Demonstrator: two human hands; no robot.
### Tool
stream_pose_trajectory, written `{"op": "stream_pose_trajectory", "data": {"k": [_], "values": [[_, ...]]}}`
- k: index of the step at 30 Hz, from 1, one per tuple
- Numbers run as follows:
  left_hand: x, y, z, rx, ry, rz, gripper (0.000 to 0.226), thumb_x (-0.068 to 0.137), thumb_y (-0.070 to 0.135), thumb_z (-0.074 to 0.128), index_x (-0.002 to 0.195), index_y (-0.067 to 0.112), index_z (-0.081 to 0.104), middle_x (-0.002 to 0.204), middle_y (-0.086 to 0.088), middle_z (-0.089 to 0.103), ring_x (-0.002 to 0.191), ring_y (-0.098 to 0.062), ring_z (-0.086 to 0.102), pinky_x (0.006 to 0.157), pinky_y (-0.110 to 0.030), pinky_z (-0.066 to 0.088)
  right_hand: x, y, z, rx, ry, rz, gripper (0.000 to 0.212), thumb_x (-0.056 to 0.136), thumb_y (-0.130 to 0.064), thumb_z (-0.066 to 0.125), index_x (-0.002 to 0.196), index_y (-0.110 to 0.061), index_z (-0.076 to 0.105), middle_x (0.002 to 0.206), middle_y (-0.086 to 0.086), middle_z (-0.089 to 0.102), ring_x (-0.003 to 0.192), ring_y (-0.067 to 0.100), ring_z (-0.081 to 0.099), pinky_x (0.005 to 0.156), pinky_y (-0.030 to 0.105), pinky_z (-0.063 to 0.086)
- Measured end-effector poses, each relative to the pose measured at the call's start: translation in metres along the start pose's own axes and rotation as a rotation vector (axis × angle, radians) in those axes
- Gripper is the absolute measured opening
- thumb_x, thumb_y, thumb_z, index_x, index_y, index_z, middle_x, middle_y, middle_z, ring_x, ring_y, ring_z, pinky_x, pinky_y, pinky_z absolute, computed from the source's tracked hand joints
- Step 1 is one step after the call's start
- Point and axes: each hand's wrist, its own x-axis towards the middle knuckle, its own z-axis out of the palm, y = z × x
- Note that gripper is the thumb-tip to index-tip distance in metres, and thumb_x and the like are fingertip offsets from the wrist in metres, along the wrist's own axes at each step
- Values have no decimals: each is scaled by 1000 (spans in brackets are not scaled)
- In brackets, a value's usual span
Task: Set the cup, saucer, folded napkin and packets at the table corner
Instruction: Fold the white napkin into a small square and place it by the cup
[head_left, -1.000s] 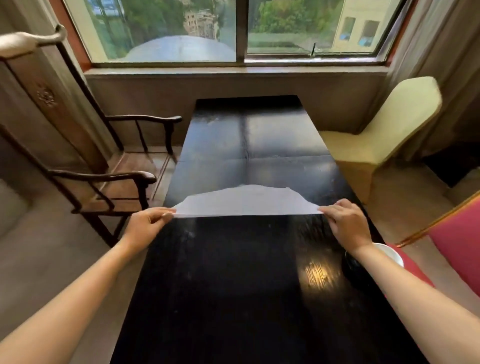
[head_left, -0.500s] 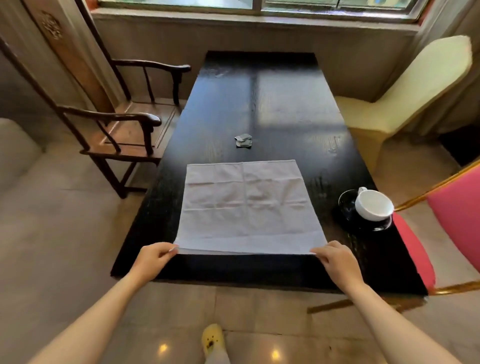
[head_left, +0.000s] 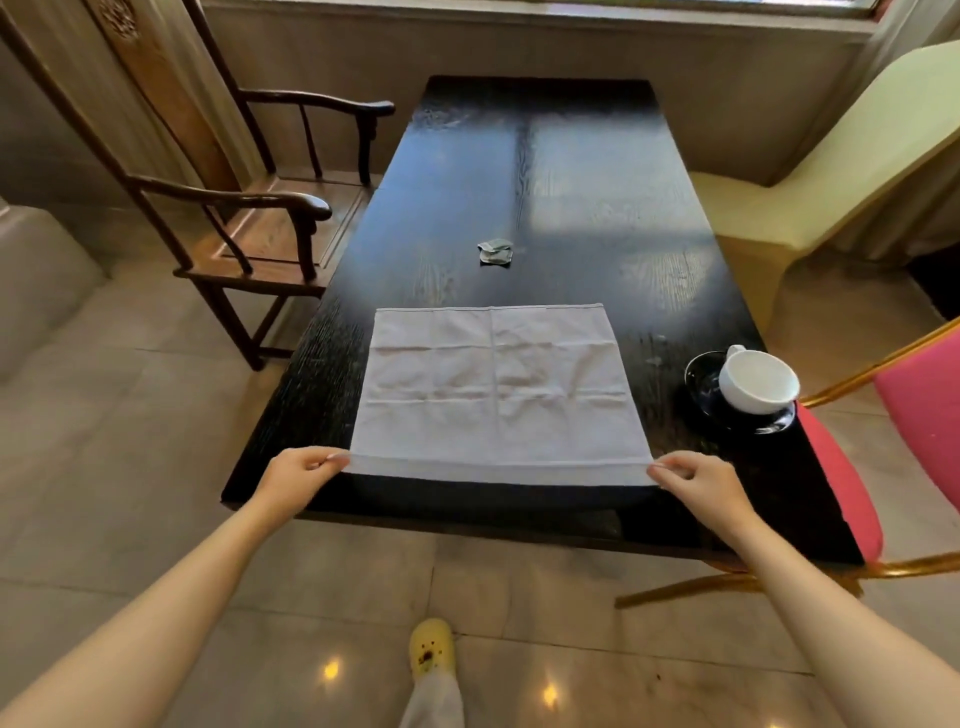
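A white cloth napkin (head_left: 496, 387) lies spread flat and unfolded on the black table (head_left: 587, 171), near its front edge. My left hand (head_left: 301, 475) pinches the napkin's near left corner and my right hand (head_left: 698, 480) pinches its near right corner. A white cup (head_left: 758, 382) rests tilted on a black saucer (head_left: 698, 382) at the table's right edge, right of the napkin. Small grey packets (head_left: 496, 252) lie in a little heap at the table's middle, beyond the napkin.
A dark wooden armchair (head_left: 270, 208) stands left of the table. A cream covered chair (head_left: 836, 171) is at the far right, and a pink chair with a gold frame (head_left: 893, 410) touches the near right corner. My yellow slipper (head_left: 431, 647) is on the tiled floor.
A second ago the napkin hung in the air between my hands; it now lies flat on the table. My hands drew back to the near edge and the view tilted down.
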Motion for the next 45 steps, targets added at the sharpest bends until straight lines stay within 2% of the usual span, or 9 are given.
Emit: {"op": "stream_pose_trajectory", "data": {"k": [6,10,15,19,22,25,32,40,45], "values": [[56,35,-12,-219,48,-82,28,87,13,62,112,1,65,107,-12,67,100,-21,60,93,-32,44,60,-40,-15,330,53,92,6,85,-18,66,87,-15,70,87,3,68,87,19,61,74,29,48],[106,63,-14,-393,107,-179,32,86,11,63,115,-5,62,101,-13,65,96,-25,58,86,-36,46,106,-60,-14,359,119,119,8,87,-21,63,89,-14,66,87,1,64,87,19,58,72,29,47],[172,95,-12,-458,171,-197,31,87,16,63,114,1,62,104,-12,64,96,-27,60,78,-38,50,171,-75,-5,286,255,155,15,89,-26,59,88,-12,63,85,3,62,85,22,58,74,38,49],[221,105,-5,-387,218,-197,30,86,22,64,112,6,65,100,-8,66,94,-27,63,82,-41,53,218,-83,6,270,326,200,18,91,-22,54,89,-5,61,83,5,59,82,22,56,66,31,45],[257,103,3,-325,240,-210,29,85,25,65,108,8,68,99,-7,69,95,-27,65,86,-44,54,251,-81,18,221,360,224,20,93,-19,52,89,-1,59,81,9,58,79,25,55,70,37,46],[282,94,18,-226,262,-211,28,86,26,63,107,8,69,100,-6,69,90,-23,63,82,-38,53,279,-74,34,145,368,260,18,92,-18,51,90,-3,61,82,9,59,82,29,57,74,42,48],[299,68,38,8,288,-159,24,88,25,56,100,10,70,97,-9,70,91,-26,60,77,-33,45,307,-54,69,-108,357,338,21,94,-24,49,92,-7,61,94,14,65,83,32,56,67,34,41],[300,63,46,102,330,-87,22,87,24,52,82,9,67,86,-11,66,81,-30,58,67,-33,41,310,-49,84,-341,385,304,22,96,-22,43,94,-3,55,99,21,62,85,41,59,66,37,36],[301,60,47,158,361,-66,22,90,26,51,94,10,67,98,-9,63,81,-19,51,69,-30,36,311,-47,89,-428,430,265,24,97,-21,40,97,-1,54,101,22,61,86,45,59,64,38,34]]}}
